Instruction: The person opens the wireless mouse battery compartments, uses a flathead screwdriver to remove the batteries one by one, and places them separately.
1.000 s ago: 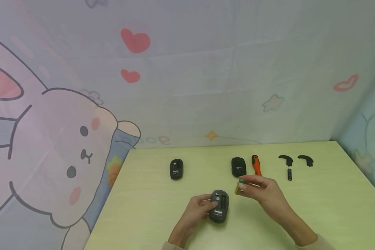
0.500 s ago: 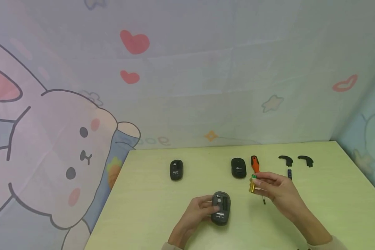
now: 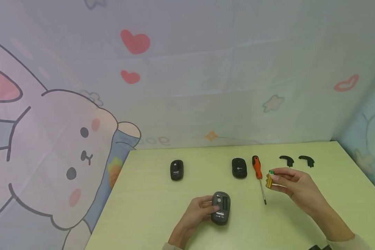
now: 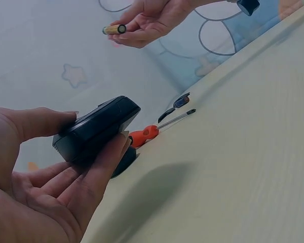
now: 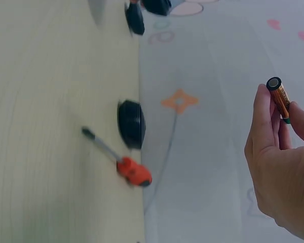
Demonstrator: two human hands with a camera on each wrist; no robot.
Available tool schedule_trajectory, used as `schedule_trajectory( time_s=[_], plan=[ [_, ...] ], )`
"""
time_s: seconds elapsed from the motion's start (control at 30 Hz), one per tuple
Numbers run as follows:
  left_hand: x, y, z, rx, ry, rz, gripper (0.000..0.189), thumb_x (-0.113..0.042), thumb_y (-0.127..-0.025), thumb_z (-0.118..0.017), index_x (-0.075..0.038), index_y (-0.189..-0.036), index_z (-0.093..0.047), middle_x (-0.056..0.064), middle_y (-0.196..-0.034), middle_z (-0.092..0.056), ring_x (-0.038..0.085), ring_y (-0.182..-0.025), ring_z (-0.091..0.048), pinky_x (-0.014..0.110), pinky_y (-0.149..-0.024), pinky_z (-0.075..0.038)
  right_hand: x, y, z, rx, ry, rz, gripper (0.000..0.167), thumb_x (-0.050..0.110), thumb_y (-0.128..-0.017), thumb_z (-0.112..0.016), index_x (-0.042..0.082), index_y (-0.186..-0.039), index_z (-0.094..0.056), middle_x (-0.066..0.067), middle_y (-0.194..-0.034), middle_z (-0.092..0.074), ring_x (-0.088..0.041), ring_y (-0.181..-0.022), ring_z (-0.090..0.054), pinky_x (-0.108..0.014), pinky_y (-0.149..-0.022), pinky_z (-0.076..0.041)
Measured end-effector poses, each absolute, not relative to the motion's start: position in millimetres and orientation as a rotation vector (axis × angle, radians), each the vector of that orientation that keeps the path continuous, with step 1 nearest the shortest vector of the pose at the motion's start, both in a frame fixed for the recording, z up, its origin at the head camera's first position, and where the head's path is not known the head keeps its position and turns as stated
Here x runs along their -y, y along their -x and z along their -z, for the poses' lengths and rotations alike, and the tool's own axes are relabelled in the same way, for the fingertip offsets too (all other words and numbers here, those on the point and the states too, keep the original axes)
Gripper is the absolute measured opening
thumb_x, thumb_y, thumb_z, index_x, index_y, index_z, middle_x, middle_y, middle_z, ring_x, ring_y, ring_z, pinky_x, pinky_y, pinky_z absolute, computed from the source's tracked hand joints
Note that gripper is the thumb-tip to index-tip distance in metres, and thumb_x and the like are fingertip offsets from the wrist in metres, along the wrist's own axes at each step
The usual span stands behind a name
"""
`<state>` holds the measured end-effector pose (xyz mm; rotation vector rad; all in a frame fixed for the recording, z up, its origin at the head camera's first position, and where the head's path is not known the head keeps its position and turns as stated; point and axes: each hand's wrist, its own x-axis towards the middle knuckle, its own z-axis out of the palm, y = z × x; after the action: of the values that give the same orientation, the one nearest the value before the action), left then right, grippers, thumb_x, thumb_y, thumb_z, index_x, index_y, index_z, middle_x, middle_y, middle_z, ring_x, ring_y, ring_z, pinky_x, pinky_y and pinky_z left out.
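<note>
My left hand grips a dark computer mouse, its underside facing up with the battery slot uncovered. In the left wrist view the thumb lies on one face of the mouse and the fingers support the other. Off to the right, my right hand pinches a small gold battery with a green end between thumb and fingers, raised above the table. The right wrist view shows the same battery held near the fingertips.
An orange-handled screwdriver lies between a black mouse and my right hand. Another mouse, underside up, rests farther left. Two curved black pieces are at the back right. A dark blue battery shows in the left wrist view.
My right hand has moved right with the battery, away from the held mouse, uncovering the screwdriver and hiding the blue battery in the head view. The left hand and its mouse shifted slightly.
</note>
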<state>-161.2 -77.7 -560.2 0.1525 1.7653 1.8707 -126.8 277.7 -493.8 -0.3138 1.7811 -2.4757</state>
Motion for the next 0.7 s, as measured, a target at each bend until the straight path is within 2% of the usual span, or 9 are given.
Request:
schedule_trajectory(
  time_s=[0.47,0.7],
  plan=[
    [78.0,160.0,560.8,-1.772,-0.105,-1.871,0.053,-0.013,-0.093,-0.078,0.002,-0.141,-0.062,0.019,-0.128,-0.075,0.019,-0.101,-0.078,0.028,-0.078,-0.065,-374.5,143.2,507.8,-1.619,0.235,2.451,0.037,-0.011,-0.107,-0.044,0.006,-0.119,-0.074,-0.003,-0.115,-0.075,-0.019,-0.106,-0.078,-0.037,-0.095,-0.065],
    [78.8,159.2,560.7,-1.763,-0.098,-1.887,0.051,-0.013,-0.093,-0.077,0.002,-0.140,-0.063,0.019,-0.125,-0.076,0.018,-0.099,-0.078,0.028,-0.077,-0.065,-425.5,154.7,531.0,-1.561,0.206,2.446,0.041,-0.014,-0.107,-0.039,0.006,-0.118,-0.073,-0.006,-0.115,-0.074,-0.024,-0.106,-0.078,-0.037,-0.095,-0.065]
  ],
)
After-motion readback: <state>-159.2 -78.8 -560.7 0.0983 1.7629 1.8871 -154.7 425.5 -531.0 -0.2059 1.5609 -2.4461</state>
